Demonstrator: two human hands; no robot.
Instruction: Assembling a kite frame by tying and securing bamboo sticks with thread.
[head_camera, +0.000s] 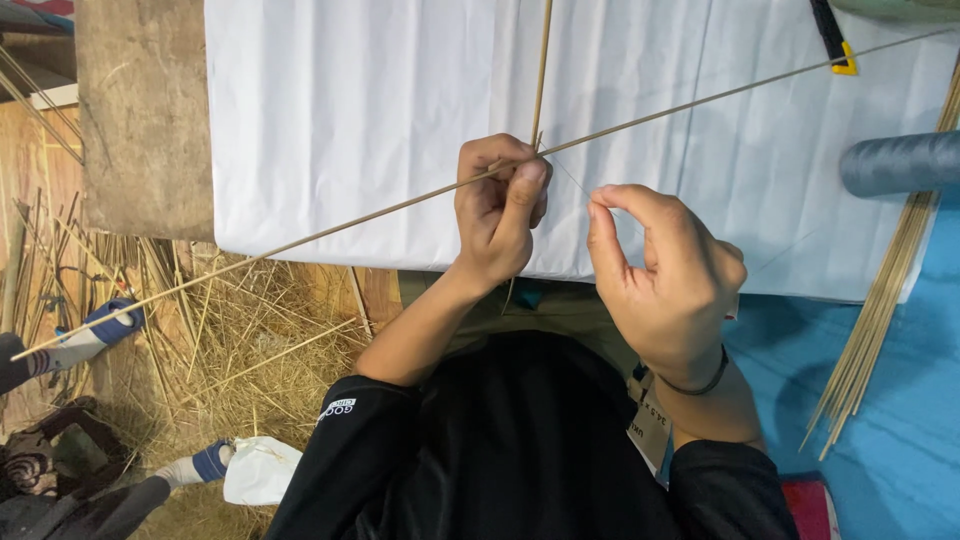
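Observation:
My left hand (497, 205) is closed around the crossing of two thin bamboo sticks: a long one (300, 238) running from lower left to upper right, and an upright one (543, 65) going up out of view. My right hand (665, 275) pinches a fine thread (572, 177) between thumb and forefinger, stretched taut from the crossing. Both hands work over a white sheet (380, 110) spread in front of me.
A bundle of thin bamboo sticks (885, 290) lies at the right on a blue mat (900, 440). A grey thread spool (900, 163) and a black-and-yellow tool (832, 40) are at upper right. Straw (230, 330) covers the floor at left, beside another person's socked feet (95, 335).

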